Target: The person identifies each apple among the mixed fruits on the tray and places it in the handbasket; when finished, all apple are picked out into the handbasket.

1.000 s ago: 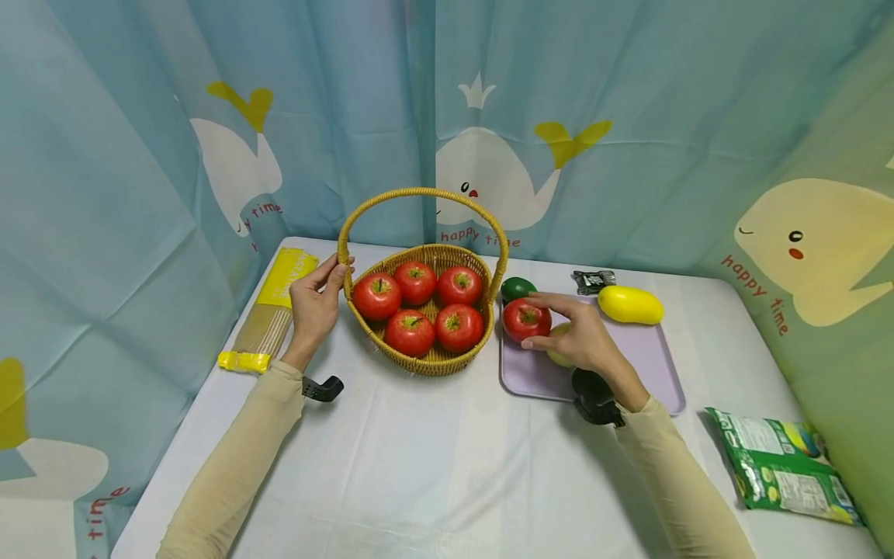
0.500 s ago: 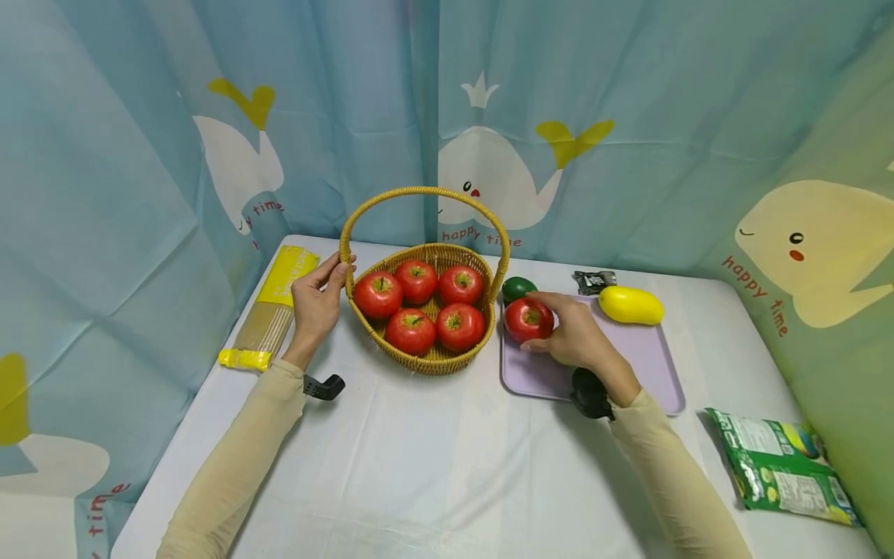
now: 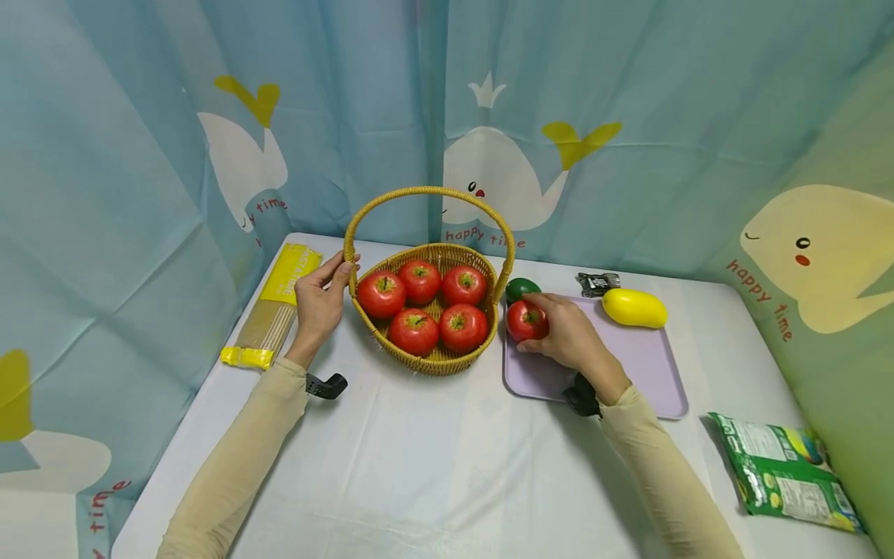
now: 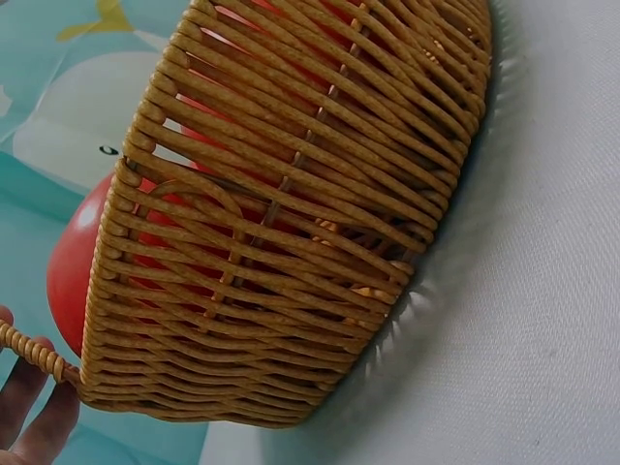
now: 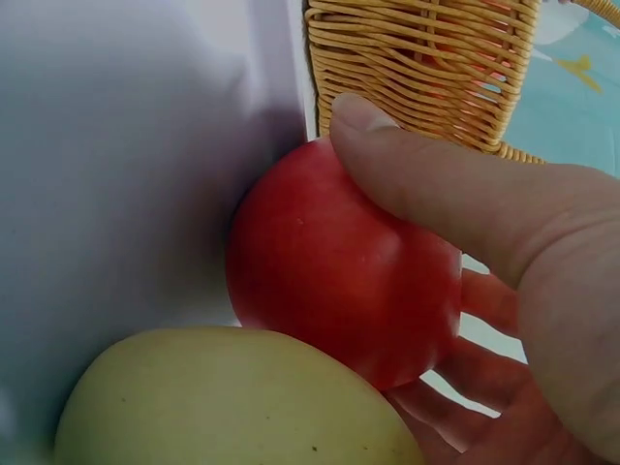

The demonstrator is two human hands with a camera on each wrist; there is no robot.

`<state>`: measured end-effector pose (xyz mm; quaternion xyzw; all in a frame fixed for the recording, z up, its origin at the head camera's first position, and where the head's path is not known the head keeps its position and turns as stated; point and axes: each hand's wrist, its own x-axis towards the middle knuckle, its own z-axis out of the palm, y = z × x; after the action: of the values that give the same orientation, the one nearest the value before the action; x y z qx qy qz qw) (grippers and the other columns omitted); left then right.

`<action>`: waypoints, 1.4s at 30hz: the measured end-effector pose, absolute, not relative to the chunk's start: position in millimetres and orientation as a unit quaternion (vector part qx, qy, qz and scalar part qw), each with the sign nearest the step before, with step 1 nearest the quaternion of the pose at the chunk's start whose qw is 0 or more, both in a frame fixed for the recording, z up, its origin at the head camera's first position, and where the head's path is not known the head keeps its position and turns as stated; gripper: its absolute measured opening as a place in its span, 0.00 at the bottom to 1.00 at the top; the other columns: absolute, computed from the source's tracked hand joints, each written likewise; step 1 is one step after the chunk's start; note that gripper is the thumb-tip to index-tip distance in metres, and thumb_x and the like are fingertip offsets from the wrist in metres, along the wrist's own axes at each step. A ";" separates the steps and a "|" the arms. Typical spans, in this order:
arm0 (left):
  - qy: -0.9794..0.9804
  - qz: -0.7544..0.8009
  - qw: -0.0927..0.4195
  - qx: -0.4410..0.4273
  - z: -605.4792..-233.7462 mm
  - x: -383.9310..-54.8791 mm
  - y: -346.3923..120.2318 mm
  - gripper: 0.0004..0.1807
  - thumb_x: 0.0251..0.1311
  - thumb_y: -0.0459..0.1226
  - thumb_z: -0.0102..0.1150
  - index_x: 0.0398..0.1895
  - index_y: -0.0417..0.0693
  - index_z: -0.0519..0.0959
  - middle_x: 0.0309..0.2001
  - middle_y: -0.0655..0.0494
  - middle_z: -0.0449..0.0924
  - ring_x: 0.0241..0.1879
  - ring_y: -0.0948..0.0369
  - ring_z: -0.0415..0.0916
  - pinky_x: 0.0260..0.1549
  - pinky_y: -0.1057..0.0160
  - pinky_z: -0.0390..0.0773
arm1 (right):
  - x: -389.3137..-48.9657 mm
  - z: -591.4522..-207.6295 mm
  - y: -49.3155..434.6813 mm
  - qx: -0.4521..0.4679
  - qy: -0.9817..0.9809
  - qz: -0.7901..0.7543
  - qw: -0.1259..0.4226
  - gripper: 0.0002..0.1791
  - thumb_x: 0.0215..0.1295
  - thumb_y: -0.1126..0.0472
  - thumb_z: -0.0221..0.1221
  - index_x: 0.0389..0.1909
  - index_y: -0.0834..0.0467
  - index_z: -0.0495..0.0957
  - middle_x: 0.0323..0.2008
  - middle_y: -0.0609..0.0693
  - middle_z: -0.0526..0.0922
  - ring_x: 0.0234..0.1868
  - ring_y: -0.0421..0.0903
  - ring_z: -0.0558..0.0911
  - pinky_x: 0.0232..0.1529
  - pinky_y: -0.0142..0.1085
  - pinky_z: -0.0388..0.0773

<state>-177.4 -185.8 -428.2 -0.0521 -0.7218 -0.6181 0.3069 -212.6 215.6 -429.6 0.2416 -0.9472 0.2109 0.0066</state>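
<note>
My left hand (image 3: pixel 321 299) pinches the lower left end of the handle (image 3: pixel 351 241) of a woven wicker basket (image 3: pixel 433 365). Inside the basket sit several red apples (image 3: pixel 414 331). Over a lilac tray (image 3: pixel 646 361), my right hand (image 3: pixel 569 334) grips another red apple (image 5: pixel 339 262) at the tray's left side, thumb on one side and fingers round the other. Beside that apple in the right wrist view lies a smooth pale yellow-green fruit (image 5: pixel 232 402), hidden under the hand in the head view. A dark green fruit (image 3: pixel 521 290) lies just behind the apple.
A yellow oblong fruit (image 3: pixel 634 308) lies at the tray's back edge, with a small black packet (image 3: pixel 597 284) behind it. A yellow pasta packet (image 3: pixel 274 307) is at the left, and a green snack bag (image 3: pixel 785 470) lies at the right. Curtains (image 3: pixel 377 93) enclose the table's back and sides.
My right hand has moved slightly left and its fingers have closed round the apple. The pale fruit, partly visible a second ago, is now covered. My left hand stays on the handle.
</note>
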 end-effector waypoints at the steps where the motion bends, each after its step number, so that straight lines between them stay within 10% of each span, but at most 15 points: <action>1: -0.723 -0.617 0.307 -0.052 -427.6 -177.2 -185.5 0.16 0.74 0.26 0.60 0.61 0.27 0.82 0.52 0.29 0.86 0.47 0.66 0.88 0.49 0.78 0.84 | -213.1 -430.2 215.8 0.241 -0.948 0.210 0.009 0.49 0.47 0.56 0.85 0.70 0.66 0.75 0.66 0.72 0.78 0.65 0.72 0.78 0.69 0.65 0.75; 5: -0.725 -0.612 0.310 -0.053 -425.5 -176.6 -184.6 0.16 0.74 0.27 0.60 0.61 0.27 0.82 0.52 0.29 0.87 0.49 0.55 0.88 0.50 0.78 0.83 | -213.9 -430.7 216.6 0.239 -0.947 0.215 0.013 0.49 0.45 0.54 0.86 0.69 0.66 0.77 0.64 0.71 0.80 0.64 0.70 0.80 0.68 0.64 0.77; 11: -0.724 -0.616 0.307 -0.053 -425.9 -177.0 -184.6 0.16 0.74 0.26 0.59 0.61 0.26 0.81 0.52 0.29 0.86 0.45 0.74 0.85 0.49 0.79 0.83 | -214.0 -432.9 215.7 0.245 -0.944 0.222 0.024 0.49 0.39 0.51 0.88 0.64 0.65 0.82 0.58 0.68 0.85 0.58 0.67 0.83 0.62 0.60 0.82; 27: -0.726 -0.619 0.296 -0.046 -427.0 -176.4 -186.4 0.17 0.75 0.26 0.58 0.62 0.26 0.80 0.53 0.29 0.86 0.45 0.79 0.84 0.48 0.79 0.83 | -209.4 -425.3 221.8 0.217 -0.918 0.330 0.021 0.49 0.39 0.51 0.88 0.65 0.62 0.82 0.60 0.61 0.86 0.55 0.58 0.82 0.52 0.53 0.87; 35: -0.725 -0.620 0.296 -0.041 -427.3 -176.2 -186.0 0.16 0.74 0.27 0.59 0.61 0.27 0.82 0.52 0.29 0.87 0.46 0.70 0.86 0.48 0.80 0.83 | -203.9 -412.3 221.0 0.203 -0.892 0.403 -0.031 0.46 0.45 0.50 0.86 0.67 0.56 0.82 0.64 0.57 0.83 0.58 0.56 0.82 0.60 0.57 0.86; 42: -0.727 -0.616 0.300 -0.037 -426.8 -176.8 -184.9 0.17 0.74 0.28 0.61 0.61 0.28 0.82 0.52 0.30 0.87 0.48 0.59 0.87 0.49 0.79 0.83 | -199.4 -403.5 220.9 0.199 -0.890 0.408 -0.028 0.42 0.45 0.50 0.86 0.66 0.51 0.83 0.60 0.52 0.85 0.56 0.51 0.81 0.53 0.38 0.87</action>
<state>-176.8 -184.9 -426.8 -0.0366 -0.7274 -0.6161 0.2999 -199.4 220.9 -403.5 0.1989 -0.8904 0.4084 -0.0281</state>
